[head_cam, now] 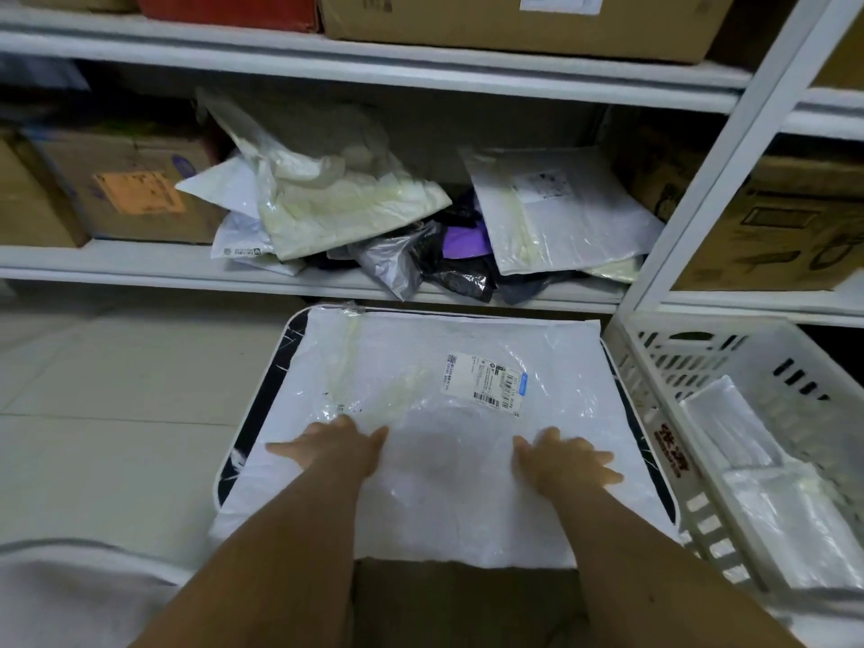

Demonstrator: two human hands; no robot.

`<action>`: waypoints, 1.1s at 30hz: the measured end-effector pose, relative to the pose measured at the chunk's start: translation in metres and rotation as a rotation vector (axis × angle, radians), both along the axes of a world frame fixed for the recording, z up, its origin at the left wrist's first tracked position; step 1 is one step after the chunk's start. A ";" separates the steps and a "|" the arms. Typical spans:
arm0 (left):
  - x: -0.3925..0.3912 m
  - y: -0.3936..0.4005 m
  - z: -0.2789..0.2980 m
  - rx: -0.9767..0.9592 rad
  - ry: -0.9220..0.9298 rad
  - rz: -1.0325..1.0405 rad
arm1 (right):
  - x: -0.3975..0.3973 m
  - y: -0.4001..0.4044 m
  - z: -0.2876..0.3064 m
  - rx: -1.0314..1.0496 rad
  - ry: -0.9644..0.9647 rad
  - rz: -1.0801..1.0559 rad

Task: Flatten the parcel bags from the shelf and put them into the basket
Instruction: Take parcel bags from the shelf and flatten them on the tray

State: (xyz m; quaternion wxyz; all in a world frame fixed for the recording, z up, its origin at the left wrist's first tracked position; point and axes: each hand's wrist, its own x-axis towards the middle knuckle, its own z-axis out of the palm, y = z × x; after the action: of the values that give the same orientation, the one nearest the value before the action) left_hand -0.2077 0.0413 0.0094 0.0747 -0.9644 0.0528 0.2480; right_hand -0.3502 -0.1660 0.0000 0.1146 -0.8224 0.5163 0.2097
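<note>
Step in hand: we judge this to be the flattening — a white parcel bag (435,413) lies spread over the small dark-edged table (294,329) just below the shelf (140,266).
Hands: our left hand (336,444) and right hand (568,463) both rest flat on the near half of the bag, fingers straight and spread, gripping nothing; they sit apart with a bare stretch of plastic between them.
State of the bag: mostly flat, label (486,378) facing up, but wrinkled around the tape strip near the left hand.
How to do it well: we would press down and sweep outward from the middle toward the edges, so trapped air leaves through the open end rather than bunching up — slow, even pressure, since the film looks slippery and may slide on the table.
Where it goes next: the white basket (654,367) stands just to the right of the table, already holding flattened bags (766,488).
What remains: a loose heap of bags (374,212) is still on the shelf.
Risk: the bag overhangs the near edge of the table, so a hard push could drag it off.
</note>
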 end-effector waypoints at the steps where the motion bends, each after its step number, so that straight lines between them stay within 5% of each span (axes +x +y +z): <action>1: 0.004 -0.003 0.005 -0.022 -0.025 0.006 | 0.008 0.002 0.005 -0.030 -0.028 -0.004; 4: 0.015 -0.012 0.016 -0.142 -0.130 -0.016 | 0.035 0.010 0.019 -0.093 -0.157 0.115; 7: 0.022 -0.023 0.011 -0.187 -0.162 -0.250 | 0.062 0.022 0.021 -0.034 -0.227 0.304; 11: 0.029 -0.030 0.001 -0.172 -0.008 -0.304 | 0.085 0.034 0.007 -0.020 -0.143 0.456; 14: 0.036 -0.035 0.008 -0.205 -0.114 -0.317 | 0.093 0.039 0.000 -0.098 -0.058 0.449; 18: 0.067 -0.039 0.033 -0.364 -0.193 -0.165 | 0.119 0.042 0.015 -0.279 -0.253 0.396; 22: 0.116 -0.024 0.059 -0.511 -0.258 0.060 | 0.170 0.049 0.042 -0.250 -0.469 0.367; 26: 0.162 -0.002 0.079 -0.629 -0.350 0.233 | 0.234 0.063 0.063 0.064 -0.773 0.184; 33: 0.212 0.021 0.084 -0.787 -0.412 0.330 | 0.323 0.103 0.102 1.159 -1.111 -0.485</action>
State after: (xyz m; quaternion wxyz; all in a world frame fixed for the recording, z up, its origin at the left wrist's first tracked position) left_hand 0.0043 0.0628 0.0931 -0.3282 -0.9440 -0.0271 0.0215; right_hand -0.0271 -0.0633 0.1017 0.7987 -0.4833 0.3576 -0.0241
